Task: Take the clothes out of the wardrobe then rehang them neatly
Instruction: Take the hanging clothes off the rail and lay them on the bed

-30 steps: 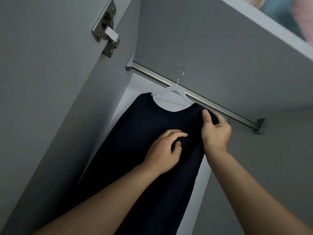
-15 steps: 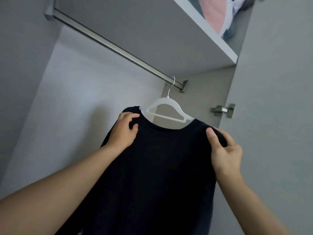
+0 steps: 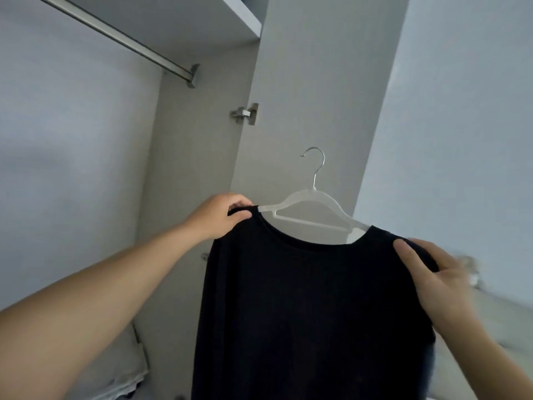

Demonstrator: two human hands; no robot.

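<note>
A dark navy top (image 3: 311, 307) hangs on a white plastic hanger (image 3: 310, 206) with a metal hook, held in the air in front of the open wardrobe. My left hand (image 3: 222, 216) grips the top's left shoulder over the hanger end. My right hand (image 3: 432, 281) holds the right shoulder, thumb on the front of the cloth. The hook is free, well below and right of the metal rail (image 3: 121, 36), which carries nothing in view.
The open wardrobe door (image 3: 317, 82) stands edge-on behind the hanger, a metal hinge (image 3: 246, 113) on its inner side. A shelf (image 3: 239, 15) sits above the rail. Pale folded cloth (image 3: 127, 370) lies low inside the wardrobe. A light wall is at right.
The top and its hanger have come off the rail and moved right and outward, out of the wardrobe. My left hand went from the chest of the top to its left shoulder.
</note>
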